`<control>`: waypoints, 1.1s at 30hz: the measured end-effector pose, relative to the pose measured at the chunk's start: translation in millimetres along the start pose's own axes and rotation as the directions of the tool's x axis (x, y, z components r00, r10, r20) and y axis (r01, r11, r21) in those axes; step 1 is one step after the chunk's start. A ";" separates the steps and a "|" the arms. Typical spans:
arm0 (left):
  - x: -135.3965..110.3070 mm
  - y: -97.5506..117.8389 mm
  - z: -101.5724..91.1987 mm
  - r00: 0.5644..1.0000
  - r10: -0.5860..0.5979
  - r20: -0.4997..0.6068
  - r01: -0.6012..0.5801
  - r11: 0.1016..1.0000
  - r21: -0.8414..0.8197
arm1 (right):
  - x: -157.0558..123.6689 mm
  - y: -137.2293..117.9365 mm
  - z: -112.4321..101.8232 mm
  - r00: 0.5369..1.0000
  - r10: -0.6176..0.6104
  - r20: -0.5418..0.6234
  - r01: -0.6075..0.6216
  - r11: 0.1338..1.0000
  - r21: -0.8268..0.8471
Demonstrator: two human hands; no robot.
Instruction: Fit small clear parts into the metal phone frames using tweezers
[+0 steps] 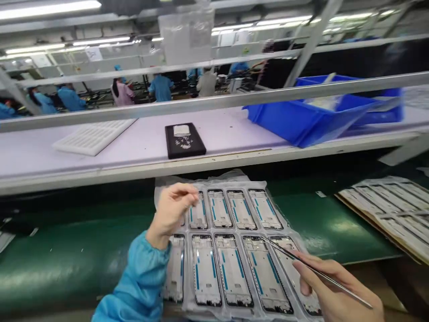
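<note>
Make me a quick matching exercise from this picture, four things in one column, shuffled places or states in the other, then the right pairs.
Column one:
1. Tweezers
2. Black tray
3. Blue bins
4. White tray

Column two:
A. On the shelf's right side
B. Scattered with small white pieces
C. On the shelf's left side
D. Held in the right hand

Pairs: 1-D, 2-B, 3-A, 4-C

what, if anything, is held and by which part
The right hand holds tweezers around the middle, behind the tips. Whether the left hand pinches anything cannot be told.
</note>
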State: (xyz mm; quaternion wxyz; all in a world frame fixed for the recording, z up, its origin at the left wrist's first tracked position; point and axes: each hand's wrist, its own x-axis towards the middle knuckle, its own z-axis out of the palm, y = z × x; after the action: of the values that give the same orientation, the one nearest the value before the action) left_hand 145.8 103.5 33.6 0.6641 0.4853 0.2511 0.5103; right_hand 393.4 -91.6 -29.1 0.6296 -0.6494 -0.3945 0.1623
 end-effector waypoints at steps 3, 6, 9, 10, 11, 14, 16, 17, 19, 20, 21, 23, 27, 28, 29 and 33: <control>-40.0 -18.7 33.1 0.999 -0.039 -0.004 0.037 0.960 -0.276 | 18.4 -29.1 12.4 0.960 -0.253 0.122 0.230 0.957 0.179; -60.6 -31.5 61.8 0.997 -0.029 -0.074 0.000 0.935 -0.354 | 35.3 -46.4 4.9 0.867 -0.417 0.272 0.328 0.889 0.320; -74.5 -45.4 92.0 0.992 0.024 -0.122 -0.064 0.940 -0.335 | 52.8 -47.5 -14.8 0.722 -0.566 0.397 0.417 0.815 0.404; -78.0 -50.8 103.5 0.990 0.036 -0.134 -0.078 0.943 -0.323 | 58.7 -44.5 -22.3 0.697 -0.588 0.410 0.431 0.801 0.415; -80.8 -56.3 115.7 0.988 0.045 -0.149 -0.090 0.946 -0.310 | 64.5 -40.2 -30.1 0.687 -0.600 0.410 0.441 0.792 0.422; -85.1 -74.0 154.9 0.982 0.043 -0.187 -0.093 0.958 -0.270 | 82.0 -22.8 -56.0 0.671 -0.615 0.415 0.443 0.781 0.441; -85.3 -86.3 180.9 0.979 0.038 -0.202 -0.089 0.965 -0.247 | 93.8 -10.6 -75.5 0.657 -0.632 0.411 0.433 0.762 0.481; -85.1 -92.7 193.1 0.977 0.039 -0.211 -0.089 0.968 -0.236 | 99.5 -5.1 -85.6 0.652 -0.636 0.414 0.423 0.757 0.498; -84.8 -105.2 215.5 0.971 0.040 -0.234 -0.093 0.972 -0.218 | 110.0 4.3 -105.4 0.642 -0.631 0.435 0.403 0.761 0.509; -85.0 -111.2 225.5 0.969 0.042 -0.244 -0.096 0.973 -0.212 | 114.5 8.3 -114.5 0.639 -0.629 0.442 0.399 0.763 0.508; -85.4 -116.9 234.7 0.967 0.042 -0.252 -0.096 0.974 -0.207 | 118.4 12.1 -122.9 0.639 -0.628 0.444 0.399 0.764 0.507; -86.7 -126.7 250.7 0.966 0.033 -0.258 -0.086 0.977 -0.195 | 124.1 19.4 -137.0 0.636 -0.638 0.435 0.408 0.756 0.513; -89.4 -139.8 274.7 0.961 -0.004 -0.277 -0.040 0.987 -0.155 | 130.0 33.7 -156.1 0.654 -0.623 0.429 0.387 0.762 0.519; -89.8 -142.0 279.1 0.959 -0.010 -0.285 -0.033 0.989 -0.147 | 131.2 36.6 -159.7 0.660 -0.618 0.428 0.377 0.765 0.522; -90.1 -143.8 283.1 0.956 -0.015 -0.293 -0.027 0.990 -0.140 | 132.6 39.2 -162.9 0.663 -0.612 0.431 0.367 0.768 0.525; -91.2 -149.1 295.0 0.945 -0.040 -0.324 0.002 0.993 -0.118 | 138.2 46.5 -173.3 0.648 -0.623 0.439 0.354 0.756 0.550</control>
State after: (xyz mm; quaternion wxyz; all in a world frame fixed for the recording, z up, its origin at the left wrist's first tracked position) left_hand 422.8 -96.3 3.4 0.6459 0.3524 0.3326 0.5900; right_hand 618.3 -107.3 -6.8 0.6142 -0.2785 -0.6919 0.2580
